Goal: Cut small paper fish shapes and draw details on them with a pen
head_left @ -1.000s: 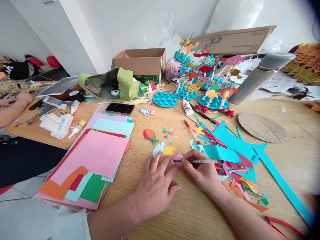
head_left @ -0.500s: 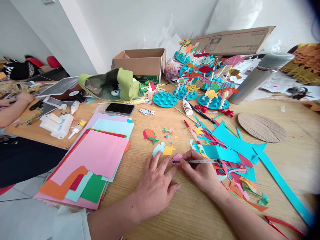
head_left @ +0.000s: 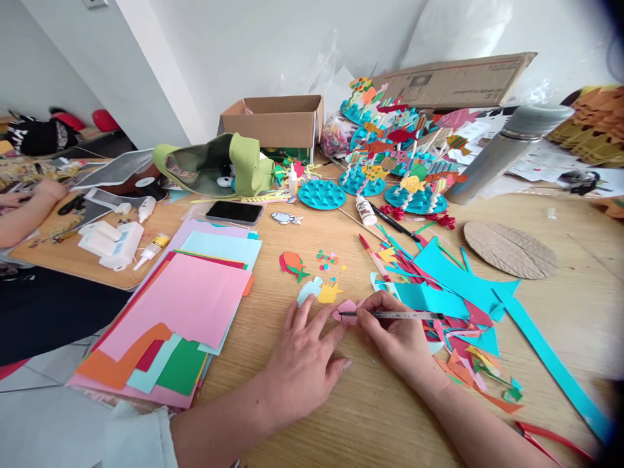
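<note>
My right hand (head_left: 394, 335) is closed round a pen (head_left: 409, 315), its tip on a small pink paper cutout (head_left: 348, 312) lying on the table. A dark line shows on the cutout's left part. My left hand (head_left: 307, 357) lies flat with fingers spread, its fingertips at the cutout's left edge and by a light blue paper fish (head_left: 310, 290). Beside that one is a yellow paper fish (head_left: 330, 292). Farther off lie orange and red fish cutouts (head_left: 292, 263) and several small paper dots (head_left: 326, 260).
Stacked coloured paper (head_left: 180, 299) lies at left, near a phone (head_left: 234, 212). Blue paper scraps (head_left: 439, 296) cover the right, with red-handled scissors (head_left: 550, 437) near the front. Behind stand a grey bottle (head_left: 507, 153) and fish decorations (head_left: 414, 185). Another person's arm (head_left: 29, 211) rests at far left.
My right hand and the pen have shifted slightly to the right, showing more of the pink cutout. My left hand stays in place.
</note>
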`<state>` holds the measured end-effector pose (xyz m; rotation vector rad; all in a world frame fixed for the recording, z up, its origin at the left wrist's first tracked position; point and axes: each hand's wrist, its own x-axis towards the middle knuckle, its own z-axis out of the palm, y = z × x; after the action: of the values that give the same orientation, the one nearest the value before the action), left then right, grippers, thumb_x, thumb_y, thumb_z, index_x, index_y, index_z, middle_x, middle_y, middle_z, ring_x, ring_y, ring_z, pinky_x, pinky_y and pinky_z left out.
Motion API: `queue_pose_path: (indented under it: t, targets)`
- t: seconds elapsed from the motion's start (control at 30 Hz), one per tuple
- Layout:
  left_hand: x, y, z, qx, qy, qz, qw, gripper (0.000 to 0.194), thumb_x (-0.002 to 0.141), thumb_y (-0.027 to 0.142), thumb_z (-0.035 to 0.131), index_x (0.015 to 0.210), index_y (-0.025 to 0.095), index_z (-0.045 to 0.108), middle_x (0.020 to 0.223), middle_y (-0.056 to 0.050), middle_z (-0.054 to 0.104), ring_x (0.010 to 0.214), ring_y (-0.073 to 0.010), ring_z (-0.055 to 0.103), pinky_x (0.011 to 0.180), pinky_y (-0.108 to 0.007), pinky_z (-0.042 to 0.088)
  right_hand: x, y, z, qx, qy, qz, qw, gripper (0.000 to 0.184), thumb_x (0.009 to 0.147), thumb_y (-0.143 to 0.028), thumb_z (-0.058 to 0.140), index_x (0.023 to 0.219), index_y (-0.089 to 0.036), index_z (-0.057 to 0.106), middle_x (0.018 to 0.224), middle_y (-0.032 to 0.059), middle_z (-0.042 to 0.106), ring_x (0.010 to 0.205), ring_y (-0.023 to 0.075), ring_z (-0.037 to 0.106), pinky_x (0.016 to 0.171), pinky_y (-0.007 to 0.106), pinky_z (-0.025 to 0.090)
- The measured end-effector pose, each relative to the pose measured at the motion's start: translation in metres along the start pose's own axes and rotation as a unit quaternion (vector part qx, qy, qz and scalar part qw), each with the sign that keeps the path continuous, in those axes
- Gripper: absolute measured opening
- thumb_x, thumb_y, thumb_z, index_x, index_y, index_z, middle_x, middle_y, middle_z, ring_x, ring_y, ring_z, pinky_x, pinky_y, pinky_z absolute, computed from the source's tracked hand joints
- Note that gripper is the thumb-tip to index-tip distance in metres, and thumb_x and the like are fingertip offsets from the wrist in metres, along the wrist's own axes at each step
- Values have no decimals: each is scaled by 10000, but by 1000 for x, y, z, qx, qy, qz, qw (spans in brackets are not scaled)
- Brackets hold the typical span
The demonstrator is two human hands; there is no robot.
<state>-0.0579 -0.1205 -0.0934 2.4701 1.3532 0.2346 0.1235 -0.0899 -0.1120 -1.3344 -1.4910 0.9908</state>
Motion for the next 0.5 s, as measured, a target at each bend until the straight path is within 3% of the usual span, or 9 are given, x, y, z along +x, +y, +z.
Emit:
queue_pose_path:
  t: [0.27,0.5]
  targets:
    - [4,-7,-10,-20,13,28,999,373,899,380,553,1263,301,540,1458,19,390,1378,-323,225,1132,-552,242,-1,-2,-3,13,75,-19,997,171,806,-290,607,667,-209,550,563,-21,535,466,111,452,429,236,356]
    - [7,-13,-14,-18,11,48,999,365,896,386,567,1245,279,569,1375,-51,467,1366,-284,261,1134,-522,249,-2,-1,-1,36,66,-7,997,169,812,-322,621,704,-212,552,595,-6,570,508,135,523,459,242,419]
